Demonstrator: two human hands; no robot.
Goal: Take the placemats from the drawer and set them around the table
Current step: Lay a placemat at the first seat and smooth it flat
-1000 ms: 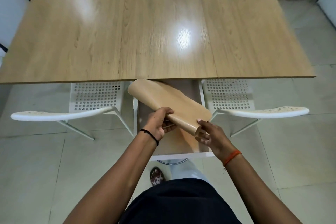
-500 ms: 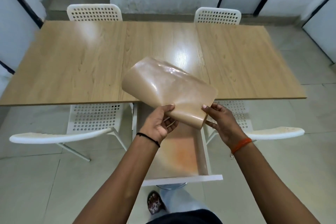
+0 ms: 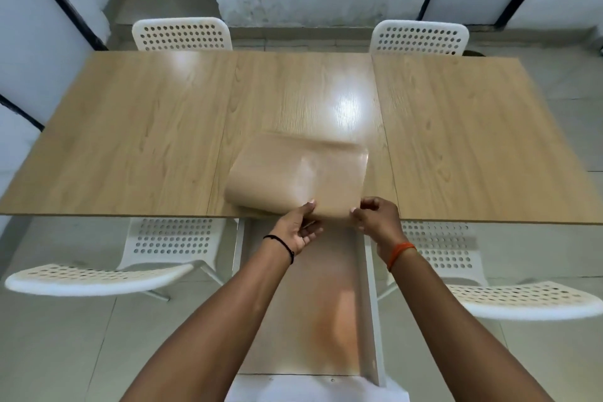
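Note:
A curled bundle of tan placemats lies on the near middle of the wooden table, partly blurred. My left hand pinches its near edge with thumb on top. My right hand pinches the near right corner. Below the table edge the white drawer stands pulled out toward me, its brownish bottom showing.
Two white perforated chairs stand at the far side. Two more flank the drawer on my side. Grey walls with black strips close the room behind the table.
The placemat bundle came up out of the drawer and now lies on the table's near middle. Both hands moved forward with it. The camera tilted up.

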